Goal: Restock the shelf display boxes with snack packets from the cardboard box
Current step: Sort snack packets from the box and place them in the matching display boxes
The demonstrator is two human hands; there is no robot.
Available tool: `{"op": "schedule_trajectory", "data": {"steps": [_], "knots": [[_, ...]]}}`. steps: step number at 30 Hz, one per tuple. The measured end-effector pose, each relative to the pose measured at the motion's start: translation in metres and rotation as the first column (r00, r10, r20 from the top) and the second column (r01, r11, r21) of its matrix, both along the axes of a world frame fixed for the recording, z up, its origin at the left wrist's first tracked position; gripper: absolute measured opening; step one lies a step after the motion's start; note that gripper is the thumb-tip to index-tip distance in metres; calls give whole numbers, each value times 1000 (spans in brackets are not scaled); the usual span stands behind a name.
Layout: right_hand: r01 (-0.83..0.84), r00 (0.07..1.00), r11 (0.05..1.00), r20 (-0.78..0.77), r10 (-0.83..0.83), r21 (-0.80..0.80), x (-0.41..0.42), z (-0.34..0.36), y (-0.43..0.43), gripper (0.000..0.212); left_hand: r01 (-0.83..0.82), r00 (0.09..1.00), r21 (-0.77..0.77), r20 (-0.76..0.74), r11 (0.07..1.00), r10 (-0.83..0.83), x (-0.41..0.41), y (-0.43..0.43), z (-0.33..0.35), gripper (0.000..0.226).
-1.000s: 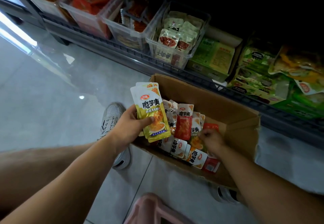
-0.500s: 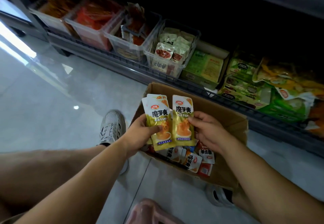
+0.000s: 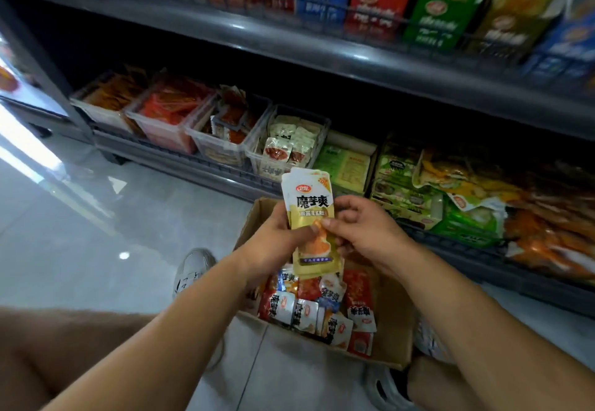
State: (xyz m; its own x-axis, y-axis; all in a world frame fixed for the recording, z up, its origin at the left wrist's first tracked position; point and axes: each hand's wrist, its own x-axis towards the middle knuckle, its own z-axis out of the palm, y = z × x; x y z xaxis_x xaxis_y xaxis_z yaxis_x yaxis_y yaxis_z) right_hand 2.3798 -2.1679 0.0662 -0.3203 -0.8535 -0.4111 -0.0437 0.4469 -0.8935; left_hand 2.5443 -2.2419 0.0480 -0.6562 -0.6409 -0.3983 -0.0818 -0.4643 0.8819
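Observation:
A stack of yellow snack packets (image 3: pixel 309 214) stands upright above the cardboard box (image 3: pixel 394 320). My left hand (image 3: pixel 273 243) grips the stack from the left, thumb across the front. On the right side my right hand (image 3: pixel 367 233) pinches the same stack, fingers curled behind it. Inside the box lie several red, white and orange packets (image 3: pixel 309 307). Clear plastic display boxes (image 3: pixel 257 153) holding packets line the bottom shelf just beyond.
The dark upper shelf edge (image 3: pixel 289 40) carries tall colourful bags. Green cartons (image 3: pixel 347 162) and loose green and orange bags (image 3: pixel 483 191) fill the bottom shelf to the right. My shoes (image 3: pixel 193 269) flank the box on the glossy tiled floor (image 3: pixel 96 233).
My right hand lifted a yellow packet out of the box and brought it onto the stack in my left hand. Both hands rose, and the view tilted up toward the shelves.

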Motion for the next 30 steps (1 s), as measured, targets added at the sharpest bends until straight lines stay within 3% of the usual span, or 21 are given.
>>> {"op": "schedule_trajectory", "data": {"steps": [6,14,23,27,30], "knots": [[131,990,971,-30,-140,-199,-20,69,33,33,-89,995,-330,-80,940,66,-30,18,63,56],[127,939,934,-264,-222,-335,-43,124,71,33,-37,999,-656,-34,754,19,-76,47,119,55],[136,786,884,-495,-371,-447,-98,183,73,38,-74,996,-713,-89,697,15,-136,47,184,56],[183,789,820,-417,-452,-542,-138,221,47,53,-96,993,-815,-114,571,3,-171,22,232,64],[151,724,778,-468,-507,-610,-167,242,23,51,-119,991,-885,-132,451,3,-199,-1,259,65]]}}
